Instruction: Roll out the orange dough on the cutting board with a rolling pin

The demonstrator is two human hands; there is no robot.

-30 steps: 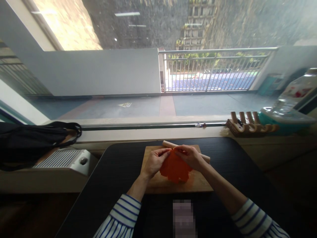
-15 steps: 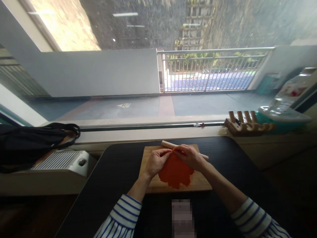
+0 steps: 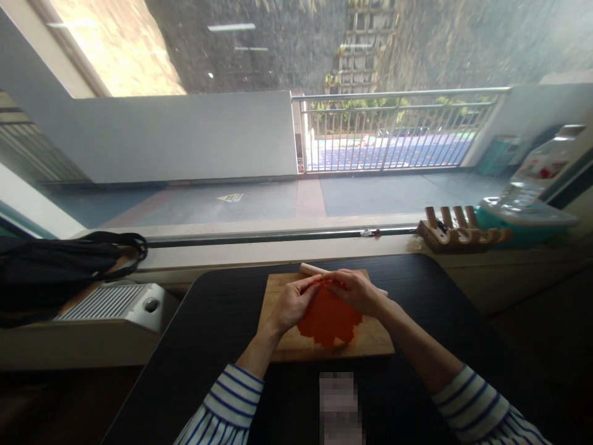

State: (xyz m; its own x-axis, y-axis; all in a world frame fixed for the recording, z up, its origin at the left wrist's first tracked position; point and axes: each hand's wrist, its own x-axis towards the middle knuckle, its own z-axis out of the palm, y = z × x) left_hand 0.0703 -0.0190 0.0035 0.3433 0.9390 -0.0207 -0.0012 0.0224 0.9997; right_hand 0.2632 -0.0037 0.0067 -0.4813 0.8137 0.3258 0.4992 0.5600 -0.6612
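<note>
A thin orange sheet, like rolled-out clay or dough, has a ragged lower edge. It is over a wooden board; whether all of it touches the wood I cannot tell. My left hand pinches its far edge, thumb against fingers. Close beside it, my right hand pinches the same edge, its fingertips partly hidden. A pale wooden rolling pin lies across the board's far side, its middle covered by my right hand.
The board rests on a dark table. Beyond it, the window sill carries a wooden rack, a teal box and a plastic bottle. A black bag lies at the left, above a white radiator cover.
Both hands stay at the sheet's far edge, with fingertips shifted slightly along it. The sheet's lower edge sits a little higher. The whole view has drifted slightly.
</note>
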